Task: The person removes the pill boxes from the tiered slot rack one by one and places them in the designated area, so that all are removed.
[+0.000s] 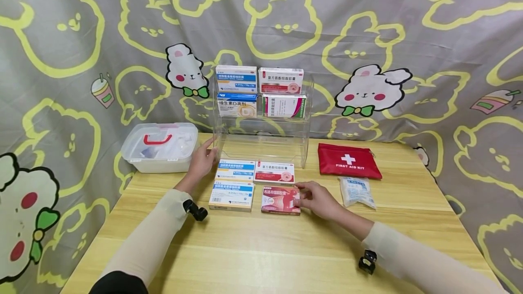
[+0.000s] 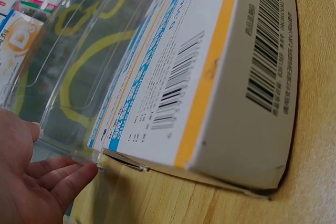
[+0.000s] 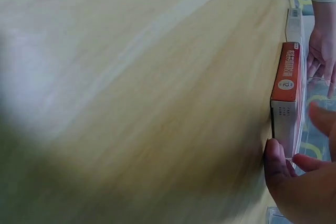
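Note:
My right hand holds the right end of a red medicine box, thumb and fingers at its edges. In the right wrist view that red box rests low at the table with the thumb at its near corner. My left hand touches the lower left side of a clear tiered rack, fingers extended along its bottom corner in the left wrist view. Left of the red box lies a blue-and-white medicine box. Behind are another blue-and-white box and a red-and-white box.
Several medicine boxes, including a vitamin D box, stand on the rack's upper tiers. A lidded plastic case with a red handle is at the left. A red first aid pouch and a white packet lie right. A patterned curtain hangs behind.

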`<state>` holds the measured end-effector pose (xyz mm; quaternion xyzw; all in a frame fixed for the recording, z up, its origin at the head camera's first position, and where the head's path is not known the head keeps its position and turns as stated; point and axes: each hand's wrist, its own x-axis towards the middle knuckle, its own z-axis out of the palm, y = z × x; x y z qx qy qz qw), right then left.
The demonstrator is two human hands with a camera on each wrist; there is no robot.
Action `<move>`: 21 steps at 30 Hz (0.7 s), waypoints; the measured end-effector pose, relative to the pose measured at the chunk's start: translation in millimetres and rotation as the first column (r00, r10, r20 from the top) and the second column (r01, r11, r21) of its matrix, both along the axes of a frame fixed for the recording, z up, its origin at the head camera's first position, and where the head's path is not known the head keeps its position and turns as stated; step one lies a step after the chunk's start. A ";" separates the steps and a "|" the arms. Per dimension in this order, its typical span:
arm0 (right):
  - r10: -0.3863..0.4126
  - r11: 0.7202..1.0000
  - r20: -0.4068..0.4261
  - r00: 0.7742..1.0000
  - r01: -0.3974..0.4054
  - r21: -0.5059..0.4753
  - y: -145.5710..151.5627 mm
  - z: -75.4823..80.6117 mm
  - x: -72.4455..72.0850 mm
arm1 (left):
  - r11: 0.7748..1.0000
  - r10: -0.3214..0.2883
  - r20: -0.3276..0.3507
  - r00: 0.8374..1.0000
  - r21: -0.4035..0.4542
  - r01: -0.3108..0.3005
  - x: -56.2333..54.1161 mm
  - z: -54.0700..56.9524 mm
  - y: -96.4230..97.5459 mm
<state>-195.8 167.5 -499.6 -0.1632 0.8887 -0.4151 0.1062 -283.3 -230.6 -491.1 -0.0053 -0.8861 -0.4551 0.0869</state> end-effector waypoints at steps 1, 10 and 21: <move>0.006 1.000 -0.001 1.000 -0.006 -0.001 0.8 -0.1 1.0 | 1.000 0.001 0.000 1.000 -0.003 -0.001 0.0 0.3 0.1; 0.080 0.996 -0.050 0.996 -0.078 0.039 6.2 -0.4 20.1 | 1.000 0.002 0.000 1.000 -0.017 -0.002 0.4 2.6 0.8; 0.079 0.995 -0.163 0.983 -0.067 0.077 -2.3 -7.1 24.6 | 1.000 0.002 0.007 1.000 -0.018 -0.002 -0.8 0.5 0.1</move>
